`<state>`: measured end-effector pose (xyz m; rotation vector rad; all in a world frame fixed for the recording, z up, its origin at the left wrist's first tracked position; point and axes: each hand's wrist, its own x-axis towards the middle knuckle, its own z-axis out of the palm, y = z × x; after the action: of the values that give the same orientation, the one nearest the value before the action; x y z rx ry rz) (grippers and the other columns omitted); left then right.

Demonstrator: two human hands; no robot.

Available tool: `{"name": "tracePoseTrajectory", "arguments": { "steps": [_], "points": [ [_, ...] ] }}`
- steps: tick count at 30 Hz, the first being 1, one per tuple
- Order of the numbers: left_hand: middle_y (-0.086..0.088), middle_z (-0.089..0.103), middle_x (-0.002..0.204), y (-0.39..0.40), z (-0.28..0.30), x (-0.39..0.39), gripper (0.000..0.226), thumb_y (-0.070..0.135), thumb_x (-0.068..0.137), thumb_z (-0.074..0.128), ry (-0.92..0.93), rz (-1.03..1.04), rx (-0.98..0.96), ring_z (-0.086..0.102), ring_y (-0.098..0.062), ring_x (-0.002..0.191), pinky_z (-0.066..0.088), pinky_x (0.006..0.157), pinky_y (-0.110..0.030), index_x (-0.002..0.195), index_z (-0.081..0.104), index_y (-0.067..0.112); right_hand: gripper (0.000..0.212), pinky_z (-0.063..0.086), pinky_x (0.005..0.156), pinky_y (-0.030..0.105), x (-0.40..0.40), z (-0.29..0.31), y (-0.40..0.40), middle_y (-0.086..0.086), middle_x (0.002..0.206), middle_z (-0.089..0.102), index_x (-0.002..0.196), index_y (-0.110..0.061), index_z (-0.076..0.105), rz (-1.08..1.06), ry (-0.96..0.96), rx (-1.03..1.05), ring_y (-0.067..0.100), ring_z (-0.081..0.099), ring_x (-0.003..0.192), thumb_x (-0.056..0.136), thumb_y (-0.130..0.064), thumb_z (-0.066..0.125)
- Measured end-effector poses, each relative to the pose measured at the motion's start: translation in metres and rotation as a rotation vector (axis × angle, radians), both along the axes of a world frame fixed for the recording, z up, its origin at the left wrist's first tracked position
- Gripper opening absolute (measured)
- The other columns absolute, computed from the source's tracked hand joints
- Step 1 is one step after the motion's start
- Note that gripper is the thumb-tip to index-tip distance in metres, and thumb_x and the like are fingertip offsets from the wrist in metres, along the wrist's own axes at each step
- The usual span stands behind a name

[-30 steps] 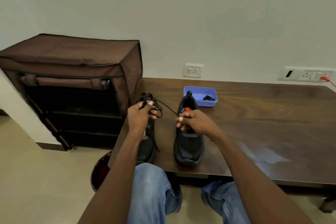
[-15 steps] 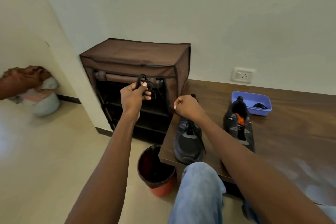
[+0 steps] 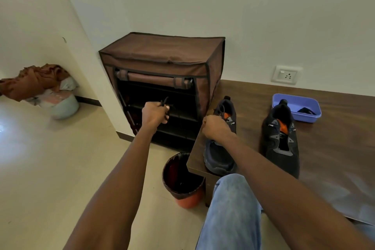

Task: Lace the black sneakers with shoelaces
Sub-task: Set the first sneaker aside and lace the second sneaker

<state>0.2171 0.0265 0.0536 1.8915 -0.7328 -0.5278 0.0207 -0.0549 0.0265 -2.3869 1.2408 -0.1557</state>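
Observation:
Two black sneakers with orange tongues stand on the dark wooden table (image 3: pixel 334 148). The left sneaker (image 3: pixel 220 154) sits at the table's left corner; the right sneaker (image 3: pixel 281 142) stands beside it, unlaced. My left hand (image 3: pixel 155 113) is held out over the floor in front of the shoe rack and grips a bundle of black shoelace (image 3: pixel 164 102). My right hand (image 3: pixel 216 128) is curled into a fist over the left sneaker's lacing area and pinches a strand of lace there. The lace between the hands is hard to make out against the dark rack.
A brown fabric shoe rack (image 3: pixel 162 79) stands left of the table. A red waste bin (image 3: pixel 183 180) sits on the floor under the table corner. A blue tray (image 3: pixel 294 106) holding a dark item lies behind the right sneaker. A cloth-covered bucket (image 3: pixel 58 99) stands far left.
The view has swung left and down. My left hand has pulled the lace bundle out to the left, away from the table; my right hand has shifted from the right sneaker to the left sneaker.

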Motion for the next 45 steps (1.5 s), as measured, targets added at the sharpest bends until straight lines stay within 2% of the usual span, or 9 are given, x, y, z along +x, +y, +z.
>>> {"name": "tracePoseTrajectory", "arguments": {
  "steps": [6, 9, 14, 19, 24, 29, 32, 40, 45],
  "points": [
    [-0.009, 0.067, 0.082, 0.010, -0.043, -0.005, 0.021, 0.015, 0.093, 0.066, -0.081, -0.123, 0.356, 0.071, -0.028, 0.079, 0.061, 0.079, -0.039, 0.074, 0.058, 0.016, 0.010, 0.048, 0.061, 0.038, -0.001, -0.011, -0.003, 0.009, 0.078, 0.059, 0.070, -0.008, 0.057, -0.032, -0.150, -0.052, 0.028, 0.060, 0.076, 0.078, -0.002, 0.057],
    [-0.008, 0.067, 0.086, 0.014, -0.057, -0.012, 0.011, 0.012, 0.093, 0.066, -0.078, -0.092, 0.307, 0.067, -0.019, 0.065, 0.061, 0.076, -0.037, 0.083, 0.066, 0.007, 0.012, 0.050, 0.060, 0.042, -0.006, -0.014, -0.004, 0.011, 0.070, 0.058, 0.065, -0.005, 0.056, -0.023, -0.195, -0.078, 0.029, 0.059, 0.069, 0.075, 0.001, 0.055],
    [-0.011, 0.070, 0.090, 0.009, -0.054, -0.039, 0.014, 0.015, 0.096, 0.060, -0.098, -0.102, 0.223, 0.069, -0.021, 0.075, 0.061, 0.079, -0.041, 0.094, 0.070, 0.006, 0.016, 0.053, 0.060, 0.049, -0.019, -0.014, -0.001, 0.012, 0.068, 0.057, 0.065, -0.003, 0.056, -0.039, -0.303, -0.137, 0.028, 0.058, 0.063, 0.078, 0.004, 0.050],
    [-0.004, 0.071, 0.081, -0.018, -0.035, -0.091, 0.017, 0.016, 0.094, 0.059, -0.209, -0.211, 0.125, 0.070, -0.024, 0.079, 0.060, 0.072, -0.039, 0.083, 0.071, 0.017, 0.018, 0.043, 0.073, 0.028, -0.046, -0.005, -0.001, 0.010, 0.092, 0.065, 0.083, -0.004, 0.067, -0.111, -0.431, -0.344, 0.024, 0.059, 0.087, 0.087, 0.000, 0.050],
    [-0.006, 0.073, 0.095, -0.062, -0.015, -0.171, 0.018, 0.018, 0.090, 0.056, -0.409, -0.310, 0.036, 0.066, -0.026, 0.091, 0.052, 0.077, -0.035, 0.091, 0.074, 0.017, 0.017, 0.049, 0.080, 0.045, -0.110, 0.010, -0.036, 0.016, 0.092, 0.064, 0.086, 0.001, 0.066, -0.240, -0.434, -0.460, 0.032, 0.057, 0.089, 0.085, 0.000, 0.049],
    [-0.011, 0.067, 0.101, -0.116, -0.002, -0.243, 0.019, 0.015, 0.093, 0.052, -0.593, -0.515, -0.096, 0.061, -0.028, 0.093, 0.051, 0.080, -0.041, 0.094, 0.070, 0.006, 0.015, 0.039, 0.065, 0.037, -0.204, 0.027, -0.094, 0.019, 0.087, 0.064, 0.079, -0.001, 0.057, -0.526, -0.341, -0.399, 0.037, 0.055, 0.081, 0.088, -0.004, 0.045],
    [-0.010, 0.067, 0.091, -0.153, -0.001, -0.274, 0.020, 0.012, 0.090, 0.048, -0.625, -0.610, -0.053, 0.061, -0.029, 0.084, 0.049, 0.069, -0.039, 0.083, 0.066, 0.006, 0.019, 0.049, 0.072, 0.038, -0.258, 0.024, -0.136, 0.022, 0.097, 0.069, 0.094, 0.001, 0.066, -0.647, -0.253, -0.304, 0.038, 0.061, 0.089, 0.083, 0.001, 0.050],
    [-0.002, 0.059, 0.076, -0.212, -0.023, -0.292, 0.022, 0.010, 0.094, 0.044, -0.335, -0.547, -0.038, 0.049, -0.017, 0.069, 0.038, 0.058, -0.030, 0.077, 0.057, 0.008, 0.036, 0.053, 0.085, 0.043, -0.278, -0.002, -0.231, 0.021, 0.116, 0.066, 0.118, 0.002, 0.063, -0.444, 0.223, -0.175, 0.038, 0.060, 0.104, 0.085, -0.009, 0.072],
    [-0.004, 0.050, 0.071, -0.221, -0.041, -0.288, 0.033, 0.021, 0.101, 0.040, -0.257, -0.480, -0.135, 0.040, -0.017, 0.065, 0.039, 0.061, -0.037, 0.074, 0.047, 0.004, 0.036, 0.047, 0.090, 0.035, -0.261, -0.029, -0.266, 0.013, 0.133, 0.060, 0.131, -0.006, 0.058, -0.298, 0.476, -0.098, 0.032, 0.058, 0.117, 0.096, -0.011, 0.058]
  ]
}}
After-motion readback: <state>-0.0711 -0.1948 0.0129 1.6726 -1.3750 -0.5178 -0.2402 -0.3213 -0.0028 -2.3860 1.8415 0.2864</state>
